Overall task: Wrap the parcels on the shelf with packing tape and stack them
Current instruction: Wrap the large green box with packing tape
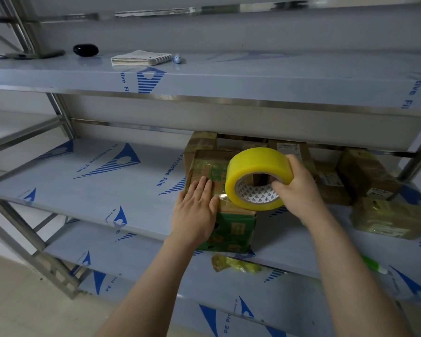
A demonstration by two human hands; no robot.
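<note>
Middle tier of the steel shelf unit with blue-printed protective film point(122, 190): a brown cardboard parcel with green print point(219, 188) sits at the front edge, its near end overhanging slightly, with more taped brown parcels point(365, 176) crowded behind and to its right. The left hand point(195, 210) lies flat and open, fingers together, pressing on the parcel's top near corner, right where a clear strip of tape meets the card. The right hand point(299, 188) is closed around the fat roll of yellow packing tape point(258, 177), thumb hooked into the cardboard core, fingers over the outer rim; the roll stands on edge, touching or just above the parcel top (cannot tell which). The two hands are close but apart. Step in hand, by my reading: laying a band of tape across the lid. To do it well, keep the left palm anchoring the stuck end, draw the roll away low and taut so the film goes down without wrinkles, then carry it over the far edge and smooth behind it. The parcel looks already partly wrapped: glossy film catches light over the top face, and the green panel on the near side looks bare. A crumpled wad of yellowish tape point(233, 263) lies on the tier below.
</note>
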